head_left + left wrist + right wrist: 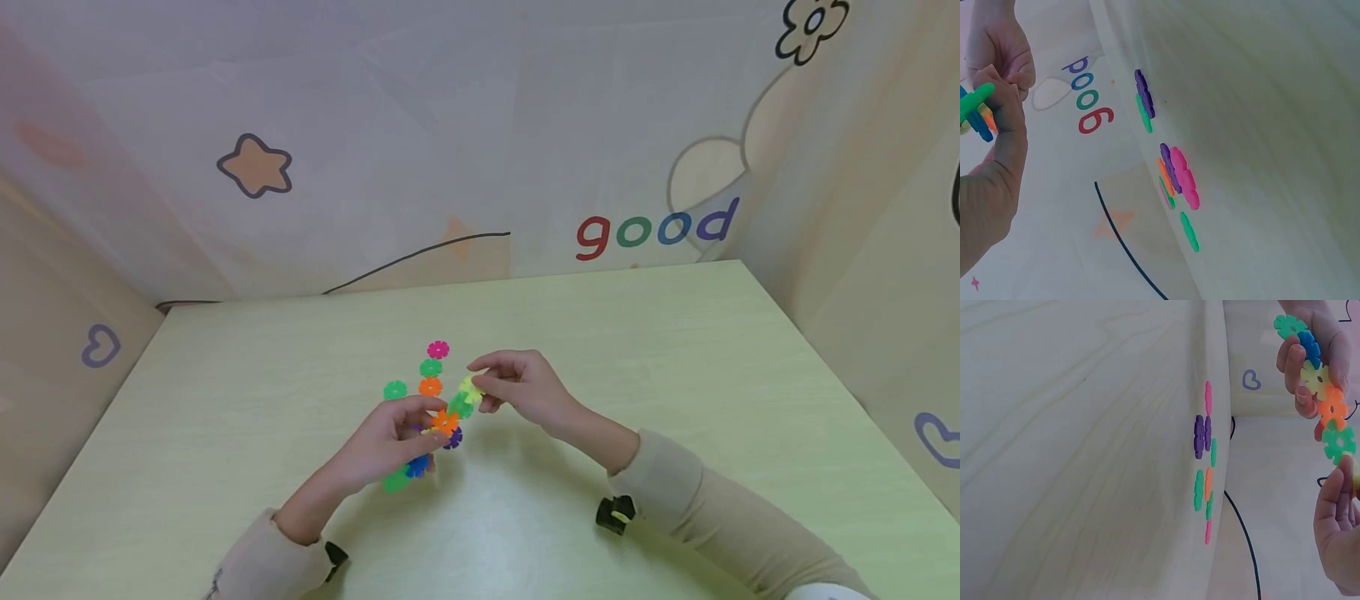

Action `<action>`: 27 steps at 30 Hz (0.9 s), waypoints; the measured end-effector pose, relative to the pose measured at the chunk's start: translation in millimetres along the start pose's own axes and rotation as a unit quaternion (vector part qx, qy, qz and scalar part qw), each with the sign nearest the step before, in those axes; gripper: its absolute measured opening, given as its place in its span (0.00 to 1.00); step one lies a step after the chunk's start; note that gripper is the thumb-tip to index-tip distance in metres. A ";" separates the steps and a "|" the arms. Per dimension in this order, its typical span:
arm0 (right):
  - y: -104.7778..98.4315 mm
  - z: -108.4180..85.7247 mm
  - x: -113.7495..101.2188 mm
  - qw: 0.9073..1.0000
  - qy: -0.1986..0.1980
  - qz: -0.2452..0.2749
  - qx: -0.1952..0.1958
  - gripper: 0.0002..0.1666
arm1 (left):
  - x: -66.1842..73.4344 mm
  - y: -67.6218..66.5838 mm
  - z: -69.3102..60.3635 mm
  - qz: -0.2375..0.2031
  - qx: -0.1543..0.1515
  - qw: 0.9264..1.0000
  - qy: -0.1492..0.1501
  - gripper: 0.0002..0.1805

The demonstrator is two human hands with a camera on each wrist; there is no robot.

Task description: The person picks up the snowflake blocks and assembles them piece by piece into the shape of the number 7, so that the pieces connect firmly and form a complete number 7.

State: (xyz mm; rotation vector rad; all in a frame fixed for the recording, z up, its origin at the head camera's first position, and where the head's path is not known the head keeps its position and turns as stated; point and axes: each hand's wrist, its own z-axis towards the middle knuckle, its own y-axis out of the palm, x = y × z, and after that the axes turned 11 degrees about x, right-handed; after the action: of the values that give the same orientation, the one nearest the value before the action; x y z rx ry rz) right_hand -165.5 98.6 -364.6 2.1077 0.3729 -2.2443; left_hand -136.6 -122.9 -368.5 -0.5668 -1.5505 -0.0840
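Observation:
A chain of joined flower-shaped discs is held between both hands above the table. In the right wrist view it runs from a green disc (1288, 326) through a blue disc (1310, 350), a pale yellow disc (1314, 376) and an orange disc (1333, 410) to another green disc (1339, 444). My left hand (378, 443) grips the chain's middle, fingers curled around the yellow and blue discs. My right hand (528, 390) pinches a yellow disc (471, 388) at the far end, touching the green one. My fingers partly cover both yellow discs.
Beyond my hands, loose discs lie on the pale table (262, 400): pink (438, 349), green (431, 367), orange (430, 387) and another green (395, 390). A purple disc (454, 438) lies beneath the chain. Printed cloth (420, 133) stands along the back and sides.

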 end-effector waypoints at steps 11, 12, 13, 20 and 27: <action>4.1 4.6 0.1 1.000 0.006 0.003 -0.001 0.14 | -0.8 1.6 0.2 -0.017 -0.001 1.000 -0.006 0.25; 4.1 5.5 0.5 1.000 0.007 0.003 0.000 0.14 | -0.7 1.5 0.1 -0.018 -0.001 1.000 -0.007 0.25; 3.9 7.0 1.4 1.000 0.009 0.006 0.001 0.14 | -0.5 1.0 -0.1 -0.017 0.000 1.000 -0.008 0.25; -0.6 23.9 9.7 0.999 0.039 -0.014 0.006 0.14 | -0.4 -8.2 -1.7 0.001 0.016 1.000 0.000 0.26; -1.7 46.5 23.4 0.989 0.061 -0.128 -0.039 0.15 | -3.7 -15.4 -1.8 0.010 0.022 1.000 0.006 0.25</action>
State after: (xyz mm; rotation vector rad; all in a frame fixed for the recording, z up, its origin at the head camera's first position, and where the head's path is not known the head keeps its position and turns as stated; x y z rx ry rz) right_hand -213.1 94.1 -385.2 2.2765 0.7666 -2.1863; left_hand -141.2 -138.1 -367.4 -0.5452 -1.5323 -0.0376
